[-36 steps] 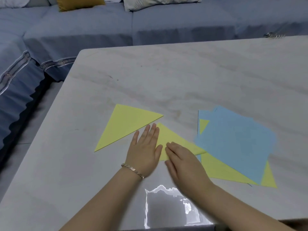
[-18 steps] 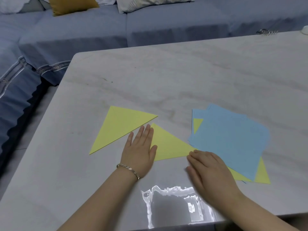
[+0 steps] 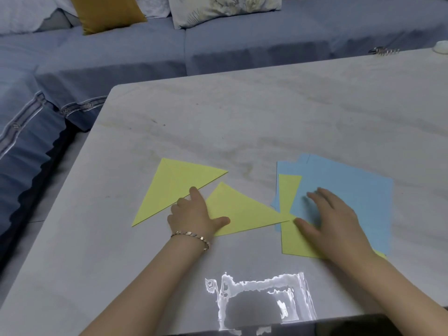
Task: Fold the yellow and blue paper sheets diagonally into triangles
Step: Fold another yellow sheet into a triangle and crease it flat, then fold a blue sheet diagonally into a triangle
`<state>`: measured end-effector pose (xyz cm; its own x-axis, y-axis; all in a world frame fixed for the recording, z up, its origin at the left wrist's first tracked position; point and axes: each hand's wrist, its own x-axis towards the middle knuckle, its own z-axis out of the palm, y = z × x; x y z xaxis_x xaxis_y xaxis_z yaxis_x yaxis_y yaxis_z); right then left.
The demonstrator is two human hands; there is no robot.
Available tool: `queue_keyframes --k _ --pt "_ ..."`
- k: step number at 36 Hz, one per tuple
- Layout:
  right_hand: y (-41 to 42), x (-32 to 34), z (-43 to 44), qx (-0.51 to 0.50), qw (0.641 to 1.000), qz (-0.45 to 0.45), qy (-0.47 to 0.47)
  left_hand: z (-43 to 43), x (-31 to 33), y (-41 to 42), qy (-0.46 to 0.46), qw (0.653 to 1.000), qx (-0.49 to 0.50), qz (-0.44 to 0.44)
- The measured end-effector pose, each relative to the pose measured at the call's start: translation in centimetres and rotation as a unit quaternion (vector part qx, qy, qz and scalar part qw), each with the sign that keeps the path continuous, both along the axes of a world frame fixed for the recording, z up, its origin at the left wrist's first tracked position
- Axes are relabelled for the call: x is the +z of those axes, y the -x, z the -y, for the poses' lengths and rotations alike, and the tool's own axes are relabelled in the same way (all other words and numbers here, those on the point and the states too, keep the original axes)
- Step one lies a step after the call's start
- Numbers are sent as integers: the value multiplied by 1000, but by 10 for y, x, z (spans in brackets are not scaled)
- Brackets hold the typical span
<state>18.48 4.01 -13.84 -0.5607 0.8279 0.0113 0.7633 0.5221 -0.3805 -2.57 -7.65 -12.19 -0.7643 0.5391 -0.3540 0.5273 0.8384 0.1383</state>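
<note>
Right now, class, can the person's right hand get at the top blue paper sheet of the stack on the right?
Probably yes: the right hand already lies flat on the top blue paper sheet, nothing covers that sheet, and the left hand is off on the folded yellow triangle.

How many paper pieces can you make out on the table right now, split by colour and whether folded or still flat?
Folded yellow paper triangles: 2 (far one, near one)
Flat yellow paper sheets visible in the stack: 1
Flat blue paper sheets: at least 2 (top one, edges beneath); the exact stack count is hidden
Total: at least 5
</note>
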Motion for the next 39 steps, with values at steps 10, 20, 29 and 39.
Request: queue_keyframes --k 10,20,29,39 --pt "1 1 -13 43 992 112 -38 11 -6 0 -104 993 -26 52" --pt "-3 -4 -17 86 982 144 -83 8 26 73 -133 986 24 -99" --pt "6 -4 1 118 985 119 -50 9 15 16 -295 954 -54 16" --pt "7 -7 17 134 981 124 -66 -19 5 -63 -310 845 117 419"
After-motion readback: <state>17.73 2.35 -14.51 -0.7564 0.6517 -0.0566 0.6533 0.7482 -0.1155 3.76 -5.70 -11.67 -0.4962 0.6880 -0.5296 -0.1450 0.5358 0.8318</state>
